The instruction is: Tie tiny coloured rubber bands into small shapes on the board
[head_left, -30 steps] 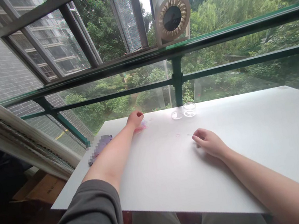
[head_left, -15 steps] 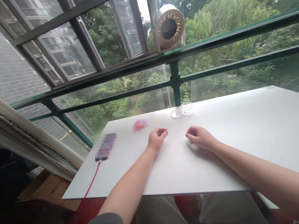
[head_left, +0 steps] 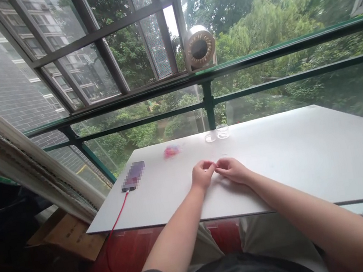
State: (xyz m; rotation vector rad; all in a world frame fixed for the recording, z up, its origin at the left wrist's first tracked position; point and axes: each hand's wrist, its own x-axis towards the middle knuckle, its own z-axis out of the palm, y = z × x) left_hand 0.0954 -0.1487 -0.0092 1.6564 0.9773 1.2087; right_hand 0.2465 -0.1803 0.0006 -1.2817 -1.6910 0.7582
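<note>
My left hand [head_left: 203, 174] and my right hand [head_left: 233, 170] meet fingertip to fingertip above the white tabletop [head_left: 274, 158]. Both are pinched closed. Whatever they hold, if anything, is too small to make out; a reddish speck shows where the fingertips touch. Beyond the left hand lies a small loose heap of pink, red and bluish bits [head_left: 171, 151], too blurred to name. Past the fingertips stand a clear round dish [head_left: 222, 132] and a lower clear round piece [head_left: 210, 138], side by side near the far edge.
A pixelated phone-like slab [head_left: 134, 175] lies at the table's left, with a red cable [head_left: 120, 214] running over the edge. A round white fan-like device [head_left: 200, 46] sits on the green railing [head_left: 208, 99]. A cardboard box [head_left: 74, 233] stands on the floor at left.
My hands, apart before, have come together so that their fingertips touch. The camera view has shifted slightly. The heap and clear dishes stay in place on the table.
</note>
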